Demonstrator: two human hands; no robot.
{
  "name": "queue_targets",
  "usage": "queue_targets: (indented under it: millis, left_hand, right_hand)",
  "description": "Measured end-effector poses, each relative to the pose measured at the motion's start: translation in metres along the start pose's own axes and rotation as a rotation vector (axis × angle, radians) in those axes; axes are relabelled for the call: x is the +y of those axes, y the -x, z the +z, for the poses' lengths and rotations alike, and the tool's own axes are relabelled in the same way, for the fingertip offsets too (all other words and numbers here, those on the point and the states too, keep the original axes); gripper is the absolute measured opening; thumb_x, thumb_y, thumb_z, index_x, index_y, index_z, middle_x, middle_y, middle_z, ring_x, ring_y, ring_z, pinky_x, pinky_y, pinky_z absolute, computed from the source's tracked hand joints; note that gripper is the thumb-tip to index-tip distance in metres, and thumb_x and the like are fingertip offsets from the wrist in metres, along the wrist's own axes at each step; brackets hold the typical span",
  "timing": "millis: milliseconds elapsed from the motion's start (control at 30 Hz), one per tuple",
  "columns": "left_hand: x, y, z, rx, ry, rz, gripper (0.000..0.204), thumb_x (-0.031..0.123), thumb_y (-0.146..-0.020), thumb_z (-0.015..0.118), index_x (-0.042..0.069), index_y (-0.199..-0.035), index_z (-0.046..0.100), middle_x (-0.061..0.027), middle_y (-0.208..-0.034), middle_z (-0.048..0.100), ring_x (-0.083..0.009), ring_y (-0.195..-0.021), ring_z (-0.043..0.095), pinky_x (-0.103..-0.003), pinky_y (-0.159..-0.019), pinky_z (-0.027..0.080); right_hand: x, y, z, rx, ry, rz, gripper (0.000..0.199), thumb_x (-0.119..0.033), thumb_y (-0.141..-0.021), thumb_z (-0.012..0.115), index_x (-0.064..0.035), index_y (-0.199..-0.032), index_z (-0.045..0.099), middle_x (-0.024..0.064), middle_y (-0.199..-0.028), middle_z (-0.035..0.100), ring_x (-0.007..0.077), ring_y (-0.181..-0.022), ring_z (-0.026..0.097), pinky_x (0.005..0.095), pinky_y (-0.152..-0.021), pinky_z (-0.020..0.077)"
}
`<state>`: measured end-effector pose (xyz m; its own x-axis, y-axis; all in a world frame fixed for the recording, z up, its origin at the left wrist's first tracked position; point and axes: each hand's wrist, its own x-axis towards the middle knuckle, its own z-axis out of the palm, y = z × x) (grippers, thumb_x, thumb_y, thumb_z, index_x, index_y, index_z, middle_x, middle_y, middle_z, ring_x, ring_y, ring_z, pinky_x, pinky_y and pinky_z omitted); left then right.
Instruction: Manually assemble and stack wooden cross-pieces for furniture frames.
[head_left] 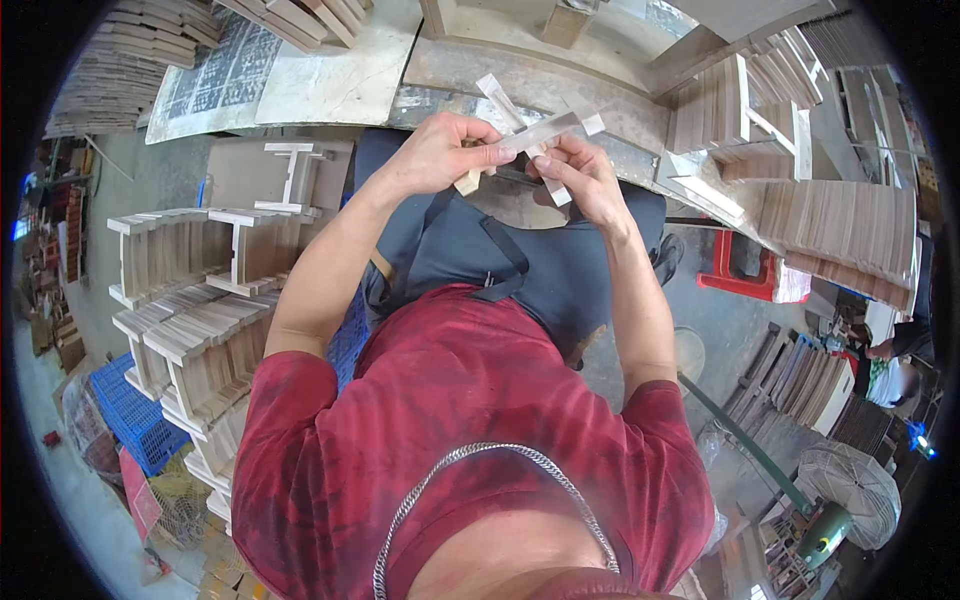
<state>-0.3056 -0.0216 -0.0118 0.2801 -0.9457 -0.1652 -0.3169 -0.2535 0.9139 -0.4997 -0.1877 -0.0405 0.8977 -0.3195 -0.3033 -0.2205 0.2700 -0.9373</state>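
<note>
Between my hands, over my lap, is a small pale wooden frame piece [545, 130] made of strips set across one another. My left hand [437, 155] pinches its left end between thumb and fingers. My right hand [587, 180] is closed on the lower right part, thumb against a strip that points down toward me. A short yellowish wooden end [467, 182] shows just under my left hand; whether it belongs to the same piece I cannot tell. Fingertips behind the wood are hidden.
A worktable [530, 70] runs in front of me. Stacked wooden frames [200, 340] stand at left, beside a blue crate [140, 412]. More wooden stacks [835, 225] lie at right, above a red plastic stool [735, 265]. A fan [850, 490] stands at lower right.
</note>
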Motion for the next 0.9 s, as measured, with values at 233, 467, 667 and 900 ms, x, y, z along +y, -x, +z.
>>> queue_targets:
  millis: [233, 467, 667, 900]
  left_hand:
    - [-0.013, -0.005, -0.008, -0.048, 0.386, -0.158, 0.026, 0.029, -0.094, 0.072, 0.003, -0.093, 0.076, 0.0017, -0.076, 0.068, -0.0045, -0.066, 0.057, -0.022, -0.060, 0.043]
    - [-0.030, -0.013, -0.013, -0.066, 0.523, -0.171, 0.026, 0.028, -0.094, 0.073, 0.002, -0.096, 0.077, -0.0010, -0.078, 0.070, -0.0065, -0.071, 0.062, -0.023, -0.067, 0.047]
    - [-0.019, -0.034, -0.017, -0.148, 0.653, -0.262, 0.027, 0.026, -0.093, 0.073, 0.000, -0.098, 0.075, -0.0040, -0.079, 0.072, -0.0089, -0.071, 0.065, -0.023, -0.066, 0.049]
    - [0.007, -0.054, -0.017, -0.012, 0.643, -0.226, 0.031, 0.026, -0.095, 0.071, -0.002, -0.109, 0.072, -0.0042, -0.082, 0.073, -0.0130, -0.072, 0.068, -0.027, -0.069, 0.053]
  right_hand:
    - [0.000, -0.014, 0.018, -0.022, -0.154, -0.145, 0.018, -0.016, -0.091, 0.067, -0.0020, -0.102, 0.065, 0.0040, -0.083, 0.066, 0.0098, -0.076, 0.058, 0.0242, -0.070, 0.0425]
    - [0.004, -0.027, 0.028, 0.019, -0.174, -0.261, 0.011, -0.011, -0.091, 0.066, -0.0004, -0.096, 0.067, 0.0025, -0.077, 0.067, 0.0076, -0.069, 0.059, 0.0230, -0.064, 0.0433]
    - [-0.001, -0.025, 0.020, 0.064, -0.202, -0.283, 0.013, -0.013, -0.090, 0.064, -0.0008, -0.093, 0.065, 0.0045, -0.074, 0.065, 0.0085, -0.068, 0.057, 0.0234, -0.063, 0.0407]
    - [-0.011, -0.036, 0.000, 0.107, -0.273, -0.349, 0.012, -0.013, -0.091, 0.066, -0.0019, -0.089, 0.067, 0.0010, -0.073, 0.065, 0.0061, -0.063, 0.055, 0.0228, -0.059, 0.0398]
